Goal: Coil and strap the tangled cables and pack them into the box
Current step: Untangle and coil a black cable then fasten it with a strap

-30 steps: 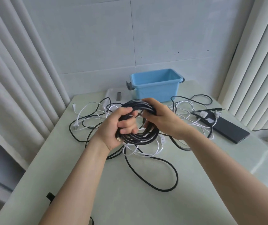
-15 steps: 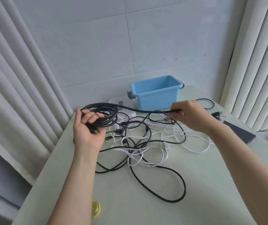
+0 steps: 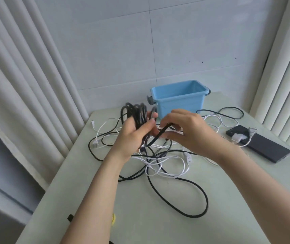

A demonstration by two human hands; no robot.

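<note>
Coiling sits partway, I judge: my left hand (image 3: 132, 138) grips the black coil (image 3: 135, 114) above the table (image 3: 140, 219), my right hand (image 3: 186, 131) pinches its loose strand (image 3: 159, 136), probably feeding another loop, while white cables (image 3: 160, 167) lie tangled underneath, nothing is strapped, and the blue box (image 3: 181, 103) looks empty.

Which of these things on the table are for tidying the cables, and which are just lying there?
For the job:
- black cable coil, gripped by the left hand
- black strand, pinched by the right hand
- tangled white cables on the table
- blue box

Just lying about:
- flat black device, a white plug resting on it
- curtains
- small yellow thing, too hidden to name
</note>
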